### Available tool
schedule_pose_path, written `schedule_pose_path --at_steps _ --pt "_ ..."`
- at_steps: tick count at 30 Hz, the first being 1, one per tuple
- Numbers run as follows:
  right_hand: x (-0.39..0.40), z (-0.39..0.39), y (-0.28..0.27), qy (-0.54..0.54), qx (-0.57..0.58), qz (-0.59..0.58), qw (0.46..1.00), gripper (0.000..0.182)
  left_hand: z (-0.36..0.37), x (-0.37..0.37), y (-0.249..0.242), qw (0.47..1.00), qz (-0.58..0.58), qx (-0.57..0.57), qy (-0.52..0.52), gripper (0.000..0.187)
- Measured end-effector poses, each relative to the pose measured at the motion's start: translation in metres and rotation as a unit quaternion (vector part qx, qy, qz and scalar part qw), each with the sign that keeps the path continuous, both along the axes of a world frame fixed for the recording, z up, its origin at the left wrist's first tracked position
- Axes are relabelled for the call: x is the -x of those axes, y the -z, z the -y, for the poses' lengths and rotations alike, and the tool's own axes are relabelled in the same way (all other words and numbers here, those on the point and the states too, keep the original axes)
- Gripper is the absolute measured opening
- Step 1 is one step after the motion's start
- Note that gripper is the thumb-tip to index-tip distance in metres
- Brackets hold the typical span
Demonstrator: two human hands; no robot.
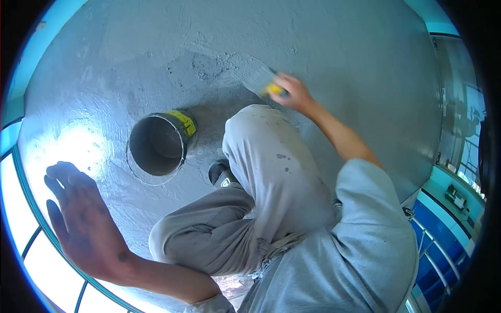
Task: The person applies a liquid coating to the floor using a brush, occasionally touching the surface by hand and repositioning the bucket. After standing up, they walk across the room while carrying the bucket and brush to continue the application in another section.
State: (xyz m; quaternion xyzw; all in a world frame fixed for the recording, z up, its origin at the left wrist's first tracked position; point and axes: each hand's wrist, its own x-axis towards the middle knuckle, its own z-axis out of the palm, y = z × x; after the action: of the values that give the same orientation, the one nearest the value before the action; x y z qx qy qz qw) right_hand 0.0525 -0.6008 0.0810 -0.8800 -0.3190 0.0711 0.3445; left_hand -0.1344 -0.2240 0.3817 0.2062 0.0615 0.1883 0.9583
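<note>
My right hand (292, 94) is closed around the yellow and dark handle of a wide-bladed trowel (259, 79), whose blade lies against the wet grey floor coating (339, 68). Slight motion blur softens the blade and handle. Rough, lumpy material (203, 65) shows on the surface left of the blade. My left hand (88, 219) is raised at the lower left, fingers apart, holding nothing. Between the hands stands a dark bucket (156, 146) with a yellow label; its opening faces me, and grey residue coats its inside.
My bent knees (261, 130) and a dark shoe (222, 173) are close to the bucket. Bright windows (44, 261) line the lower left. A glass door (459, 99) stands at the right, with metal rails (436, 250) below it.
</note>
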Motion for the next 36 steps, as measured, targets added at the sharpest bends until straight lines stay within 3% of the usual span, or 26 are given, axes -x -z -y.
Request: schedule_pose_path --at_steps 4,8,10,12,14,15,16,17,18,19,23,25,28,32,36 --pt "0.095 0.127 -0.042 0.047 0.108 -0.102 0.988 0.023 -0.008 0.013 -0.005 1.000 -0.017 -0.001 -0.016 0.045" --pt "0.123 0.148 -0.074 0.103 0.238 -0.226 0.939 0.027 -0.012 0.011 -0.006 0.999 -0.019 -0.002 -0.041 0.045" --pt "0.095 0.130 -0.068 0.101 0.222 -0.250 0.937 0.021 -0.011 0.009 -0.004 1.000 -0.018 0.001 -0.026 0.045" --pt "0.049 0.098 -0.049 0.053 0.245 -0.201 0.947 0.023 -0.010 0.006 -0.003 1.000 -0.017 0.008 -0.021 0.045" --pt "-0.007 0.038 -0.041 0.051 0.220 -0.142 0.964 0.034 -0.010 0.000 -0.001 1.000 -0.027 0.004 -0.012 0.045" --pt "-0.030 0.020 -0.007 0.074 0.105 -0.069 0.989 0.042 -0.014 0.000 -0.002 0.999 -0.033 0.001 -0.002 0.046" --pt "-0.054 -0.017 -0.038 0.072 0.109 -0.191 0.973 0.051 -0.023 0.001 0.005 0.998 -0.002 -0.017 0.054 0.047" --pt "-0.073 -0.043 -0.026 0.040 0.041 -0.046 0.997 0.050 -0.028 0.001 0.013 0.998 0.024 -0.020 0.056 0.047" --pt "-0.088 -0.069 -0.032 0.027 0.050 0.042 0.998 0.038 -0.025 -0.002 0.014 0.998 0.024 -0.012 0.056 0.046" --pt "-0.104 -0.093 -0.031 0.005 0.035 0.048 0.998 0.029 -0.023 -0.006 0.013 0.999 0.016 -0.012 0.051 0.045" --pt "-0.108 -0.123 -0.007 0.020 -0.034 0.009 0.999 0.028 -0.026 -0.009 0.015 0.997 0.010 -0.021 0.075 0.044" --pt "-0.086 -0.098 0.010 0.019 -0.042 0.013 0.999 0.022 -0.027 -0.010 0.017 0.996 0.012 -0.017 0.083 0.044" --pt "-0.018 0.011 0.005 0.032 -0.058 -0.007 0.998 0.016 -0.036 -0.003 0.019 0.999 0.003 0.013 0.032 0.043" --pt "0.069 0.135 -0.047 0.109 0.083 -0.091 0.986 0.015 -0.053 0.010 0.019 1.000 -0.001 0.001 0.019 0.043" --pt "0.078 0.149 -0.070 0.115 0.218 -0.143 0.959 0.016 -0.047 0.001 0.016 1.000 -0.020 0.002 -0.006 0.042"
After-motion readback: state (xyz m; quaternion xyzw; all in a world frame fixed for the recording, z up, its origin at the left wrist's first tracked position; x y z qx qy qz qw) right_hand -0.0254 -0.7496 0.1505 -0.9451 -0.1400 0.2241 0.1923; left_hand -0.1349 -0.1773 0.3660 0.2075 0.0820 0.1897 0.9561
